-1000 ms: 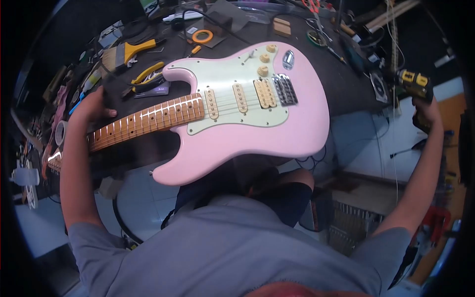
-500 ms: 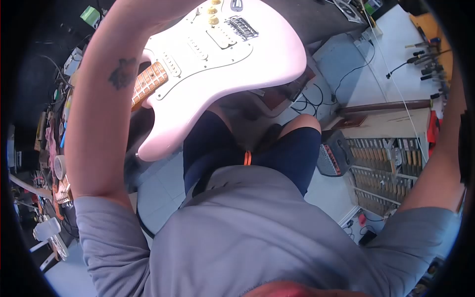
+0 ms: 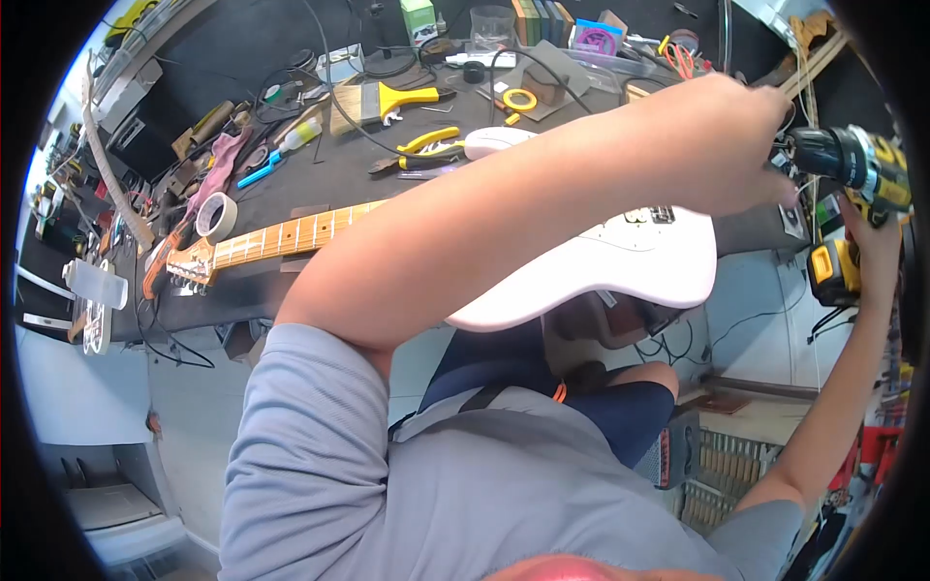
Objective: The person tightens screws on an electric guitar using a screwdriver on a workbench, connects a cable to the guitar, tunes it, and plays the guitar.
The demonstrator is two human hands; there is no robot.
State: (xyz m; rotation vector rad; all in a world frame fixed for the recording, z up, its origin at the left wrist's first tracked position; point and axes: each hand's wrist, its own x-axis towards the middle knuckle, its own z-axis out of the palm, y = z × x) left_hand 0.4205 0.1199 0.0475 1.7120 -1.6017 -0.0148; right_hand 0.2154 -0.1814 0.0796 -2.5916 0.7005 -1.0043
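Note:
My right hand [image 3: 870, 237] grips the handle of a yellow and black cordless drill [image 3: 848, 160] at the right edge. The drill's black chuck points left toward my left hand [image 3: 727, 145]. My left arm reaches across the guitar, and the fingers of that hand curl close to the chuck's tip; whatever is between them is hidden. Beneath that arm lies a pale pink electric guitar [image 3: 668, 261] with a maple neck. Its body is partly covered by my forearm, and its headstock points left.
Pliers with yellow handles [image 3: 426, 150], a wide paintbrush [image 3: 387, 102] and a roll of tape [image 3: 216, 215] lie on the dark bench [image 3: 262, 281]. Cables run among the tools. A small amplifier [image 3: 678, 445] stands on the floor to the right.
The view has swung up and left, bringing the bench and the drill into sight. My left arm now stretches rightward over the guitar to the drill's front.

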